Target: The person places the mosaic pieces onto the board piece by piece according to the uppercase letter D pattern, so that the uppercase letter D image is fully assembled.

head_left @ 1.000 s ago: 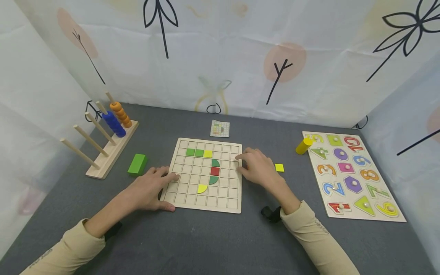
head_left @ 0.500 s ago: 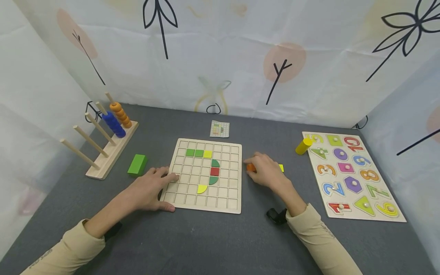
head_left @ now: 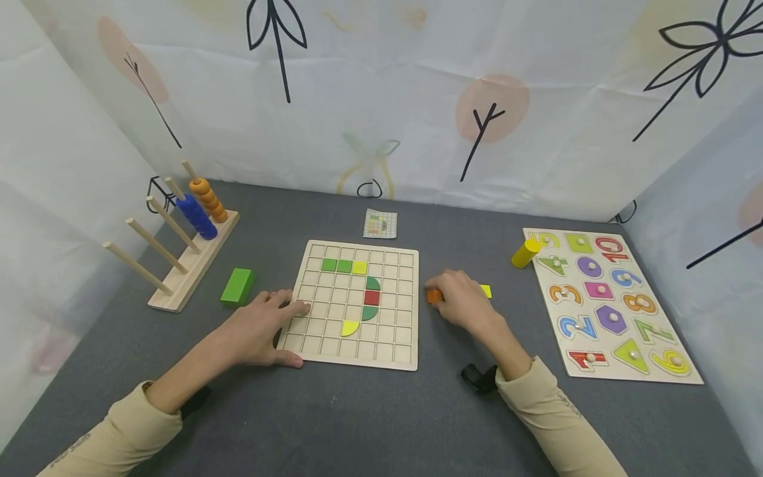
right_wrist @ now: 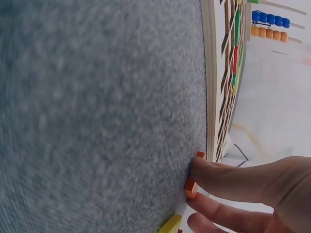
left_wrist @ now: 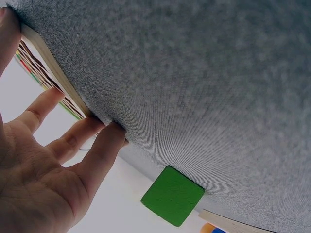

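Observation:
A wooden grid board (head_left: 399, 344) lies in the middle of the table, with several green, yellow and red tiles in its cells. My left hand (head_left: 256, 331) rests on the board's left edge, fingers extended over the rim and thumb at the near corner. Right of the board, my right hand (head_left: 463, 301) pinches a small orange block (head_left: 434, 296) between thumb and fingers; in the right wrist view the orange block (right_wrist: 191, 187) touches the table under the thumb. A yellow tile (head_left: 486, 291) lies just behind that hand, partly hidden.
At left stand a peg stacker (head_left: 205, 262) with blue and orange beads and a green block (head_left: 238, 286). A small pattern card (head_left: 380, 224) lies behind the board. To the right are a yellow cylinder (head_left: 526, 253) and a number puzzle board (head_left: 596, 361).
My right hand has moved right, off the board's right edge, and its fingers have closed on the orange block. The left hand and the board have stayed put.

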`<state>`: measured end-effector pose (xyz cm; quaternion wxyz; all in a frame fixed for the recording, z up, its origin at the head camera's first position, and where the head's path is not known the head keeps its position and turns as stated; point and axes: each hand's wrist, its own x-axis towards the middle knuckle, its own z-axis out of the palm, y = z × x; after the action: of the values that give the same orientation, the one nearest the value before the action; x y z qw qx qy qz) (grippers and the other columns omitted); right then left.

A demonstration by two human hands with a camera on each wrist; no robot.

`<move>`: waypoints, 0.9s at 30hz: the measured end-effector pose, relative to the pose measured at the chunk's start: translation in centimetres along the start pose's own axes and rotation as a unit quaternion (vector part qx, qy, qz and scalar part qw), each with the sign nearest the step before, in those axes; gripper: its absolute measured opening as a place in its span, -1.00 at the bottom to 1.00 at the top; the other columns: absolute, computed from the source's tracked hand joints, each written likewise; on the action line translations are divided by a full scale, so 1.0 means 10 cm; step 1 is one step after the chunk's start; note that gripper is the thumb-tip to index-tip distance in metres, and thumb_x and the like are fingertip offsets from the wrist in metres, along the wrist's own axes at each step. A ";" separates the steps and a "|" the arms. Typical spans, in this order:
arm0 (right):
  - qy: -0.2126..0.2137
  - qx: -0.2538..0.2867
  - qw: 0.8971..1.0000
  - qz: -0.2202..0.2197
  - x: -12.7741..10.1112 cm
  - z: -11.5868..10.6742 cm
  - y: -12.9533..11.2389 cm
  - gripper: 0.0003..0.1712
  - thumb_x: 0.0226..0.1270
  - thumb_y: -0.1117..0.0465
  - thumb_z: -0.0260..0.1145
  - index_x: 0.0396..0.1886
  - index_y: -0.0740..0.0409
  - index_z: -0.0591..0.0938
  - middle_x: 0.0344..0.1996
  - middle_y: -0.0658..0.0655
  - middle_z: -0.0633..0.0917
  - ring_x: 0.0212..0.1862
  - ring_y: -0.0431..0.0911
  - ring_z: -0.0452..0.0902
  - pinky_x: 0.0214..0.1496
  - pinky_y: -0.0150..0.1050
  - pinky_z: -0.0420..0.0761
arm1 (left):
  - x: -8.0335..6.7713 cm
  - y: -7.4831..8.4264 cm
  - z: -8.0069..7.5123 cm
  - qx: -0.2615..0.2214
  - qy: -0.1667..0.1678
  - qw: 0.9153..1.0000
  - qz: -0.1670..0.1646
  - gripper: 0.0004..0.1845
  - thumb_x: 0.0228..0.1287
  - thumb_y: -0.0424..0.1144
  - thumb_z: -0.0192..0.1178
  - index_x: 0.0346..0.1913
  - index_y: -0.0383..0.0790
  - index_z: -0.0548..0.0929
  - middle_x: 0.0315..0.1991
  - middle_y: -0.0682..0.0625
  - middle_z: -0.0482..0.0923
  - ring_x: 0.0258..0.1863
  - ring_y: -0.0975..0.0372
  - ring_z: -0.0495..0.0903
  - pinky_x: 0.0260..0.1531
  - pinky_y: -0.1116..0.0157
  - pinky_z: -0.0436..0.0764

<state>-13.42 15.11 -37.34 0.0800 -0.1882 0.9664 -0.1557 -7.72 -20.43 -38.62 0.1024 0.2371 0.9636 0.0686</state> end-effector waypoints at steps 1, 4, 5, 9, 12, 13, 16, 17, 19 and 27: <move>0.001 0.001 1.000 -0.002 0.00 0.00 -0.01 -0.60 0.24 0.46 0.41 0.09 0.23 0.75 -0.02 0.31 0.75 0.03 0.22 0.65 -0.12 0.03 0.67 | 0.00 0.00 0.00 0.000 0.001 1.000 0.000 -0.01 -0.12 0.37 0.52 0.37 -0.07 0.53 0.30 -0.26 0.49 0.16 -0.19 0.53 -0.01 -0.15 0.64; 0.008 0.004 1.000 -0.001 -0.01 0.01 -0.03 -0.62 0.24 0.47 0.41 0.06 0.23 0.76 -0.04 0.31 0.75 0.00 0.22 0.66 -0.12 0.04 0.67 | 0.00 0.00 0.01 0.000 0.003 1.000 0.001 -0.01 -0.13 0.37 0.53 0.37 -0.07 0.53 0.28 -0.25 0.49 0.15 -0.18 0.53 -0.02 -0.14 0.64; 0.010 0.002 1.000 -0.002 -0.01 0.02 -0.03 -0.63 0.24 0.46 0.41 0.05 0.23 0.76 -0.05 0.30 0.75 0.00 0.23 0.66 -0.12 0.05 0.67 | 0.00 0.00 0.01 0.000 0.004 1.000 0.000 -0.01 -0.12 0.37 0.53 0.37 -0.07 0.53 0.28 -0.24 0.49 0.15 -0.18 0.53 -0.01 -0.14 0.64; 0.018 -0.008 1.000 -0.006 -0.01 0.04 -0.04 -0.69 0.29 0.42 0.41 0.03 0.22 0.77 -0.08 0.29 0.75 -0.06 0.21 0.66 -0.18 0.02 0.67 | 0.00 -0.01 0.01 -0.001 0.003 1.000 -0.001 -0.01 -0.12 0.36 0.53 0.37 -0.07 0.53 0.29 -0.25 0.48 0.16 -0.19 0.53 -0.02 -0.15 0.64; 0.022 -0.009 1.000 -0.010 -0.02 0.05 -0.06 -0.71 0.31 0.37 0.42 0.03 0.20 0.77 -0.09 0.27 0.76 -0.10 0.18 0.66 -0.25 -0.03 0.64 | 0.00 -0.01 0.00 -0.001 0.003 1.000 -0.001 -0.01 -0.12 0.36 0.53 0.38 -0.07 0.53 0.30 -0.27 0.48 0.16 -0.20 0.53 -0.02 -0.16 0.64; 0.024 -0.007 1.000 -0.012 -0.02 0.05 -0.08 -0.71 0.31 0.36 0.43 0.02 0.20 0.77 -0.10 0.27 0.76 -0.11 0.17 0.65 -0.26 -0.05 0.63 | 0.00 -0.01 0.01 -0.001 0.003 1.000 -0.002 -0.01 -0.12 0.35 0.53 0.38 -0.07 0.53 0.30 -0.27 0.48 0.16 -0.20 0.52 -0.03 -0.16 0.64; 0.030 -0.004 0.999 -0.018 -0.03 0.04 -0.13 -0.74 0.30 0.34 0.45 -0.02 0.18 0.78 -0.16 0.23 0.75 -0.18 0.10 0.62 -0.29 -0.11 0.58 | 0.00 -0.01 0.01 0.000 0.002 1.000 -0.002 -0.01 -0.12 0.35 0.54 0.38 -0.07 0.53 0.30 -0.27 0.48 0.16 -0.20 0.53 -0.02 -0.15 0.64; 0.032 -0.002 0.999 -0.022 -0.03 0.04 -0.15 -0.75 0.29 0.34 0.46 -0.04 0.16 0.79 -0.20 0.21 0.74 -0.22 0.07 0.60 -0.30 -0.13 0.56 | 0.00 0.00 0.01 0.001 0.002 1.000 -0.002 -0.01 -0.12 0.35 0.53 0.38 -0.07 0.53 0.30 -0.27 0.48 0.17 -0.20 0.53 -0.01 -0.15 0.64; 0.037 0.000 0.999 -0.028 -0.04 0.02 -0.21 -0.76 0.26 0.35 0.47 -0.07 0.16 0.79 -0.27 0.19 0.72 -0.27 0.03 0.55 -0.31 -0.17 0.52 | 0.00 0.00 0.01 0.002 0.001 1.000 -0.003 0.00 -0.12 0.36 0.53 0.38 -0.08 0.53 0.30 -0.27 0.48 0.17 -0.21 0.52 0.00 -0.16 0.63; 0.030 -0.003 0.997 -0.067 -0.03 -0.02 -0.52 -0.73 0.26 0.30 0.48 -0.04 0.18 0.79 -0.25 0.15 0.74 -0.29 -0.03 0.53 -0.36 -0.26 0.48 | 0.00 0.00 0.00 0.003 0.000 1.000 -0.001 -0.01 -0.12 0.38 0.52 0.38 -0.06 0.53 0.30 -0.26 0.48 0.18 -0.21 0.52 0.01 -0.16 0.63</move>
<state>-11.40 10.70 -35.43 0.0394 -0.2480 0.9540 -0.1639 -7.73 -20.41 -38.60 0.1018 0.2364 0.9641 0.0661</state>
